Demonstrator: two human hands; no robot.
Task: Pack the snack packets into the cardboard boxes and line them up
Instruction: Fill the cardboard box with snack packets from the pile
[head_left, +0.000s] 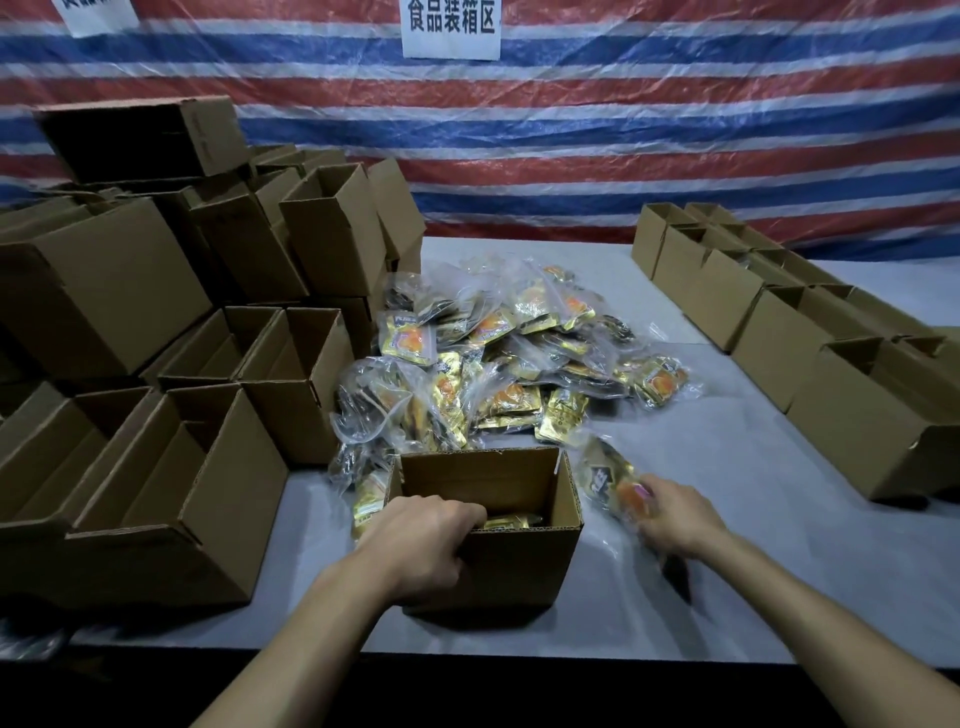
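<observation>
- Head view: the open box (519, 561) stands upright on the grey table (727, 587) at the near edge. Its mouth faces up and its long axis runs left to right across the view.
- The left hand (421, 540) grips the box's near rim at the left corner, with fingers curled over the edge into the box.
- A gold packet (511, 519) lies inside the box, just beside those fingers.
- The right hand (675, 517) holds a snack packet (618, 483) just to the right of the box. The packet is blurred, and its long axis slants from far-left to near-right.
- The pile of packets (498, 353), each in clear wrap, lies behind the box in the middle of the table.
- Empty boxes (156, 467) are stacked on the left, mouths up or tipped.
- A row of boxes (779, 338) lines the right side, running from near-right towards the far end.
- A red, white and blue striped tarp (623, 156) hangs behind, with a paper sign (451, 26) on it.
</observation>
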